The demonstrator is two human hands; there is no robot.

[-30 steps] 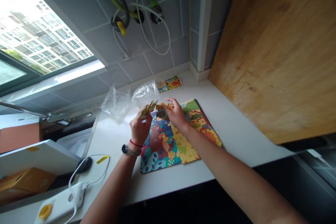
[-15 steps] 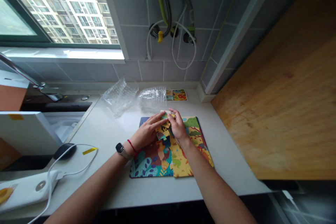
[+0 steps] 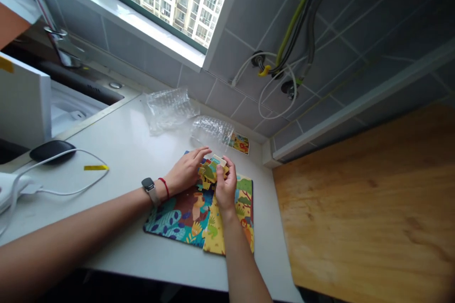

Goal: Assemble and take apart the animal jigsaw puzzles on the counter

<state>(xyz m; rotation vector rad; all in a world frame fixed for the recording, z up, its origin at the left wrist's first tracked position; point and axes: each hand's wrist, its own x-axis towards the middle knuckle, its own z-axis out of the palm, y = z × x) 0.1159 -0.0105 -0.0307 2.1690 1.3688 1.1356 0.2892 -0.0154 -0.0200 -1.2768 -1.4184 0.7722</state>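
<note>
Both hands [image 3: 184,171] [image 3: 226,185] partly hide the jigsaw pieces [image 3: 209,174] between them

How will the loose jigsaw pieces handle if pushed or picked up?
The jigsaw pieces look like thick card or thin wood, so probably stiff and light. Heaped between the left hand and right hand, they would likely slide apart if pushed. Their pale edges suggest fraying rather than snapping.
</note>
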